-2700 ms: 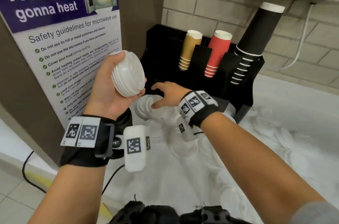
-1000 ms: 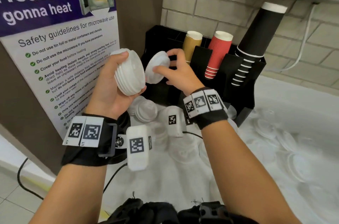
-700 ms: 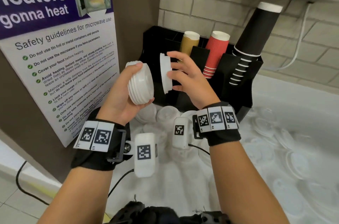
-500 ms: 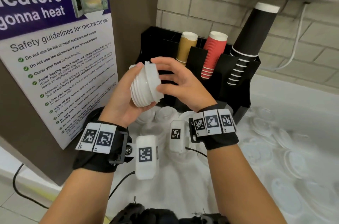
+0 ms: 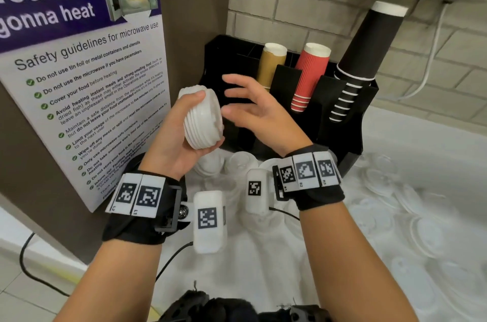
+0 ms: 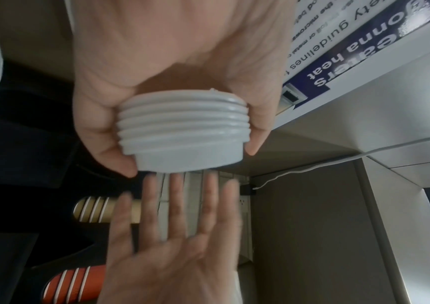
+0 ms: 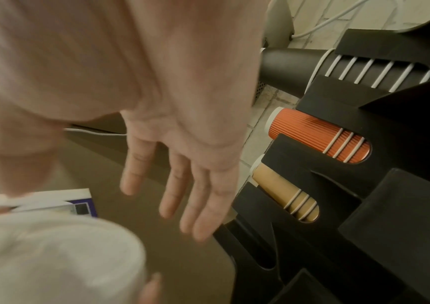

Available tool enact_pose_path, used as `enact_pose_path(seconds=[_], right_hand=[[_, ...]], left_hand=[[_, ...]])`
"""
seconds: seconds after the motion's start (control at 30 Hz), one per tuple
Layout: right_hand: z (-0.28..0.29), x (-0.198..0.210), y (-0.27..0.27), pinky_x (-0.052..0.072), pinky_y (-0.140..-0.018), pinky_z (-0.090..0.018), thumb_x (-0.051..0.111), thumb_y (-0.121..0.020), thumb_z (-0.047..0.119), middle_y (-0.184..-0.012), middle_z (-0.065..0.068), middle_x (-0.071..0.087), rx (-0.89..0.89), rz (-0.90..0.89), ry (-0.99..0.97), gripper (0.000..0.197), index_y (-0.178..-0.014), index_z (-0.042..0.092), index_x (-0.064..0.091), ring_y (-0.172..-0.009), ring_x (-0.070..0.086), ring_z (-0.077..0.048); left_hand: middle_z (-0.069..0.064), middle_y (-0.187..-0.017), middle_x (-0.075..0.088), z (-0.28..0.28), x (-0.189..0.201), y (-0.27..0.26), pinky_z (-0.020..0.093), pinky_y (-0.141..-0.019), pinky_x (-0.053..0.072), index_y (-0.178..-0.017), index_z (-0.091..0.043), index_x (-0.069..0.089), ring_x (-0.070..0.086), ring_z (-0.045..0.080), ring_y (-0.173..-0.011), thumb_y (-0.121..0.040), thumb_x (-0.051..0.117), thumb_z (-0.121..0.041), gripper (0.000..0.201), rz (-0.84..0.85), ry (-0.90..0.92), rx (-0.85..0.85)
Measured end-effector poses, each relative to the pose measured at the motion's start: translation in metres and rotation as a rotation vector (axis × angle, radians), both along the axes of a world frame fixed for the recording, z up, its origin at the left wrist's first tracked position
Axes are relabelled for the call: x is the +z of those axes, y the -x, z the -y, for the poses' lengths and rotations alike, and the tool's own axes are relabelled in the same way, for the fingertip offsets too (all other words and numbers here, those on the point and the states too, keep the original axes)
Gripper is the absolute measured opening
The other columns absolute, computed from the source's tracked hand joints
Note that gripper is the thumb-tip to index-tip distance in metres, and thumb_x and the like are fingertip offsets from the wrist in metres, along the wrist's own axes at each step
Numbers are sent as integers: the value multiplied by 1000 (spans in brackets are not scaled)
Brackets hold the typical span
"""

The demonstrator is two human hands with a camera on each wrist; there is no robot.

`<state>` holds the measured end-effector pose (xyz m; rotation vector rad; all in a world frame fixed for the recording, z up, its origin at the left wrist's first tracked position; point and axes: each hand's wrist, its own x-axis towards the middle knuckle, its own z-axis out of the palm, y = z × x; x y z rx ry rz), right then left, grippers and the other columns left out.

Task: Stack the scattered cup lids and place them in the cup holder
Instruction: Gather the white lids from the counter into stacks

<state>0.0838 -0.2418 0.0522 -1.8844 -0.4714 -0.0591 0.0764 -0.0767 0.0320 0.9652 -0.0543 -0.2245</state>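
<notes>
The left hand (image 5: 176,137) was found wrapped around a stack of white cup lids (image 5: 203,118), thumb on one side and fingers on the other, with the stack held on its side in the air just in front of the black cup holder (image 5: 340,134). The right hand (image 5: 259,113) was found empty, fingers straight and spread, palm turned toward the open face of the stack and just clear of it; in the left wrist view a narrow gap was visible between the fingertips (image 6: 177,183) and the nearest lid. The stack was judged to be nested evenly, the rims lying parallel with no lid cocked. Loose lids (image 5: 421,237) were noted scattered on the white counter (image 5: 263,274) to the right, and a few short stacks (image 5: 238,163) below the hands, so collection was judged incomplete. For the step in hand, it is advised that each further lid be presented square to the stack's face and pressed flat with the palm until its rim seats, while the stack is braced from behind. Squeezing across the rims should be avoided, as thin lids are likely to deform. Stacks of brown cups (image 5: 271,63), red cups (image 5: 309,76) and black cups (image 5: 363,58) were seen occupying slots; which compartment is free for lids could not be determined.
</notes>
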Motion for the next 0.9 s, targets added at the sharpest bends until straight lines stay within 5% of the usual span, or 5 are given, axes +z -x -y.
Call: enact_pose_path(seconds=[0.17,0.27,0.47,0.8,0.9], right_hand=[[1,-4,-18,49,-86,-16,65,-89,23,-109,3,66,51,-57,629,30,-117,13,65,-94,61,-3],[-17,-17,-20,48,-93,-27,72,-81,40,-120,0,62,229,-127,1115,49,-124,17,61,-107,58,-15],[-40,-52,-16,43,-77,-35,78,-59,63,-129,-8,42,235,-286,1452,94,-135,26,37,-105,47,-27],[-49,-49,-18,45,-67,-21,84,-65,44,-112,4,49,415,-249,1336,85,-135,27,39,-97,48,-15],[-56,-35,-19,46,-97,-32,86,-64,39,-132,-4,47,341,-45,1136,94,-142,22,37,-119,47,-21]], left_hand=[[2,-86,66,-17,1,-2,30,-62,53,-99,-22,63,62,24,-83,-71,65,-42,35,21,12,62],[1,-89,66,-22,2,0,30,-63,53,-99,-24,63,63,25,-83,-72,64,-42,33,28,19,77],[1,-87,69,-25,2,6,32,-65,54,-95,-26,65,65,25,-80,-70,66,-42,29,37,17,98],[2,-88,66,-33,1,13,32,-65,53,-97,-24,65,64,25,-81,-69,67,-43,34,26,15,110],[1,-82,67,-32,2,14,32,-64,51,-94,-22,64,64,23,-77,-71,65,-42,30,45,24,96]])
